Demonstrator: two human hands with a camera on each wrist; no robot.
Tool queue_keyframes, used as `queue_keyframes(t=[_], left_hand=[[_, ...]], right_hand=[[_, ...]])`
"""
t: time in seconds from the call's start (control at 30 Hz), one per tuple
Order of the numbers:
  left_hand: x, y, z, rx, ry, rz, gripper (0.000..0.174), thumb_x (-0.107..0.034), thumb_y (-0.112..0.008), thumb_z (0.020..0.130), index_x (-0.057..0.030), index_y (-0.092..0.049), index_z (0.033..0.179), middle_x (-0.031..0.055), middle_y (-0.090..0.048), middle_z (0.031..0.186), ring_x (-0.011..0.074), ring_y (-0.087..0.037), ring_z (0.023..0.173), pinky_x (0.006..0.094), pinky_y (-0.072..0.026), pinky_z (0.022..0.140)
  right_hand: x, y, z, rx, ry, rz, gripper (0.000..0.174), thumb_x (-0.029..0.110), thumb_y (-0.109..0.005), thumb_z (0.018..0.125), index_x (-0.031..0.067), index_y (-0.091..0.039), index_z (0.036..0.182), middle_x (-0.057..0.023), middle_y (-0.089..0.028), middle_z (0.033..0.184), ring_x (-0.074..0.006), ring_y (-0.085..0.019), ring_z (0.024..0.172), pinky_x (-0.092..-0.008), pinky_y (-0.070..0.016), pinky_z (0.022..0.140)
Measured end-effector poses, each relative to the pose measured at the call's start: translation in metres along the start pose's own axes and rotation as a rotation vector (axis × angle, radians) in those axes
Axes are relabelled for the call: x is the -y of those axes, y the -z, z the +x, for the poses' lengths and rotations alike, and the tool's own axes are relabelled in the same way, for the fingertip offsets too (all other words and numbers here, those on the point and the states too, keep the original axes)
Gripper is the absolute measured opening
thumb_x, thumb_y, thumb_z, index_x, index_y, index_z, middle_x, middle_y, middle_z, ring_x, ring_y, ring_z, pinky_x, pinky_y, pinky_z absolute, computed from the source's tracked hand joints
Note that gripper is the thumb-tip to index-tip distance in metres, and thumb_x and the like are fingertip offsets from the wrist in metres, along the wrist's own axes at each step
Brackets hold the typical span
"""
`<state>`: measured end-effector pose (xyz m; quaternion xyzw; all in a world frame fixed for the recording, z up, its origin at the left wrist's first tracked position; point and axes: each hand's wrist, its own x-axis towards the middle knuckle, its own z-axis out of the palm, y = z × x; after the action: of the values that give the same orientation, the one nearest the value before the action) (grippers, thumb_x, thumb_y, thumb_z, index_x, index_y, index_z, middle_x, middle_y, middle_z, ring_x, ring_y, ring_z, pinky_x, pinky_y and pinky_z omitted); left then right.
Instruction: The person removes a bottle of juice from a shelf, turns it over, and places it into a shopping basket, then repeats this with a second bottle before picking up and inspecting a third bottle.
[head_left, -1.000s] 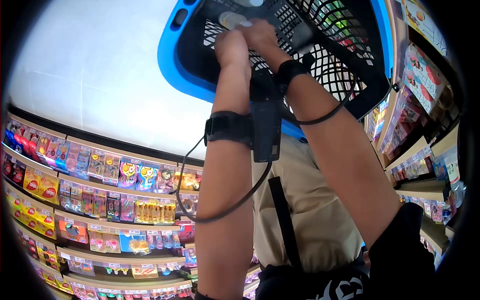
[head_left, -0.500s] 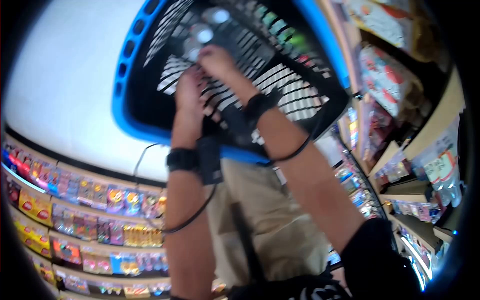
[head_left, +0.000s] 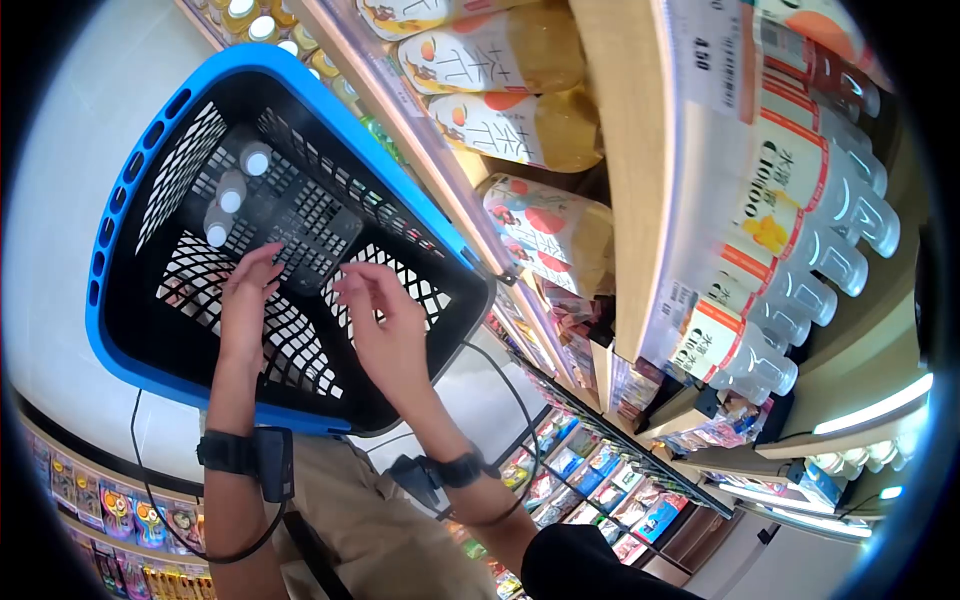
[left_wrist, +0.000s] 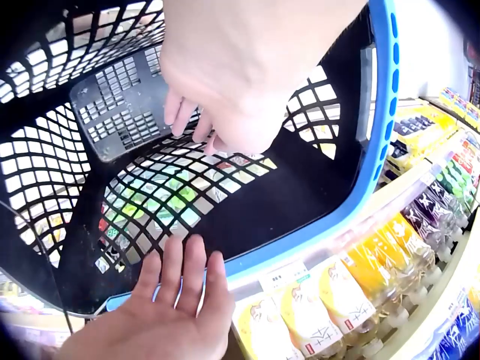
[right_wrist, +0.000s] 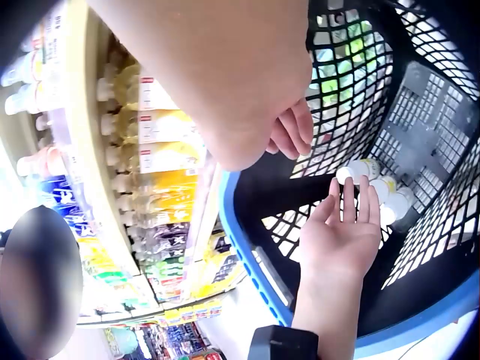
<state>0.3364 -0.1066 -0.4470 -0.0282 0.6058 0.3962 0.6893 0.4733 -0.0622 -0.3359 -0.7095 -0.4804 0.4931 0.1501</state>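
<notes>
Both hands are above the inside of the blue basket (head_left: 105, 250), which is close beside a shelf of drink bottles (head_left: 800, 260). The left hand (head_left: 245, 300) has its fingers straight and released, holding nothing, just beside three small white-capped bottles (head_left: 232, 195) lying on the black mesh bottom. The right hand (head_left: 385, 325) is also released, its fingers loosely bent and holding nothing.

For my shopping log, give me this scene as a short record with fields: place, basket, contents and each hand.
place: shop aisle, drinks on the shelves
basket: blue rim, black mesh
contents: three white-capped bottles, side by side
left hand: fingers straight, over the basket near the bottles, holding nothing
right hand: fingers loosely curled, over the basket, holding nothing
</notes>
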Motion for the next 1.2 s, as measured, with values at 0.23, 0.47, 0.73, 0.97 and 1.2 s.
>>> queue_keyframes(t=[0.23,0.47,0.73,0.97,1.2], left_hand=[[-0.041,-0.016,-0.061,0.126,-0.124,-0.070,0.032,-0.021,-0.047,0.098,-0.0035,-0.065,0.119,0.0082,-0.061,0.123,0.0195,-0.056,0.116,0.0311,-0.0396,0.100],[-0.065,-0.052,-0.112,0.270,-0.286,-0.123,0.024,-0.013,-0.056,0.097,-0.0002,-0.066,0.115,0.0066,-0.069,0.110,0.0117,-0.061,0.103,0.0248,-0.0456,0.091],[-0.087,-0.114,-0.169,0.316,-0.828,0.169,0.021,-0.007,-0.069,0.085,-0.0033,-0.069,0.105,0.0133,-0.070,0.105,0.0298,-0.063,0.107,0.0375,-0.0484,0.094],[-0.076,-0.207,-0.199,0.582,-1.052,0.259,0.030,-0.007,-0.070,0.080,-0.0016,-0.063,0.109,0.0126,-0.064,0.116,0.0294,-0.057,0.118,0.0418,-0.0454,0.101],[-0.098,-0.250,-0.187,0.444,-1.303,0.487,0.037,-0.009,-0.071,0.076,0.0016,-0.061,0.110,0.0123,-0.060,0.118,0.0294,-0.052,0.122,0.0450,-0.0422,0.102]], right_hand=[[0.082,0.070,-0.058,-0.244,0.558,-0.366,0.012,-0.002,-0.062,0.089,-0.0014,-0.064,0.101,-0.0125,-0.069,0.092,-0.0178,-0.065,0.075,-0.0269,-0.0516,0.068],[0.119,0.143,-0.106,-0.475,0.667,-0.757,0.018,0.000,-0.059,0.089,-0.0009,-0.061,0.108,-0.0146,-0.065,0.106,-0.0226,-0.062,0.092,-0.0331,-0.0494,0.082],[0.138,0.215,-0.122,-0.864,0.650,-1.036,0.031,0.002,-0.056,0.091,-0.0035,-0.052,0.121,-0.0186,-0.051,0.125,-0.0274,-0.050,0.115,-0.0373,-0.0405,0.097],[0.122,0.229,-0.120,-0.898,0.494,-0.279,0.040,0.008,-0.056,0.097,-0.0057,-0.041,0.131,-0.0144,-0.051,0.121,-0.0223,-0.062,0.102,-0.0310,-0.0542,0.085],[0.117,0.237,-0.087,-1.158,0.229,-0.116,0.059,0.027,-0.061,0.097,-0.0096,-0.036,0.136,-0.0162,-0.066,0.092,-0.0139,-0.064,0.065,-0.0194,-0.0429,0.049]])
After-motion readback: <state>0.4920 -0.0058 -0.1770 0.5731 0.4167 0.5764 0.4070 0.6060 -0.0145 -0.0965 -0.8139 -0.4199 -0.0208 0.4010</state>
